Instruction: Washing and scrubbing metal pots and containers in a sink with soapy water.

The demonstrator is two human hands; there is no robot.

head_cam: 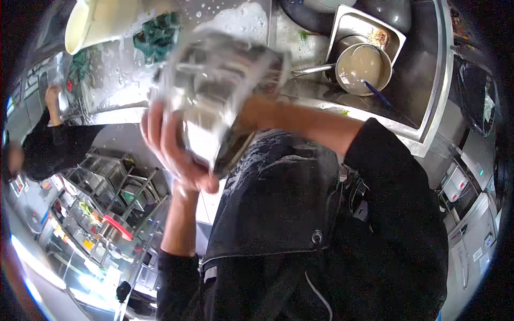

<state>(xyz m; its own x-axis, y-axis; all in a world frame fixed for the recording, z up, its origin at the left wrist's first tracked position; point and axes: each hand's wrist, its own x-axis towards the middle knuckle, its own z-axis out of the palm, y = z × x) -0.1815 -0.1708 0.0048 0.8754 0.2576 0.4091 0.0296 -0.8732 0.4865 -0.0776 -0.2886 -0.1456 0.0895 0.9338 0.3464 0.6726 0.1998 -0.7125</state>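
A shiny metal pan (pixel 200 80), deep and blurred by motion, is tilted above the sink area in front of my apron. My left hand (pixel 172 148) holds its near left side, with the fingers spread along the outer wall and the thumb low at the corner. My right hand (pixel 257 112) is against the pan's right side. Its fingers are blurred and mostly hidden, so whether they grip the pan or a cloth does not show. Below the pan, my dark apron (pixel 277 192) looks wet near its top.
A saucepan (pixel 357 68) of cloudy liquid with a blue-handled utensil (pixel 376 94) stands by a rectangular steel pan (pixel 395 34) in the right basin. Green scouring material (pixel 156 38) and a pale tub (pixel 94 28) are at left. Another person's hand (pixel 53 98) is at far left.
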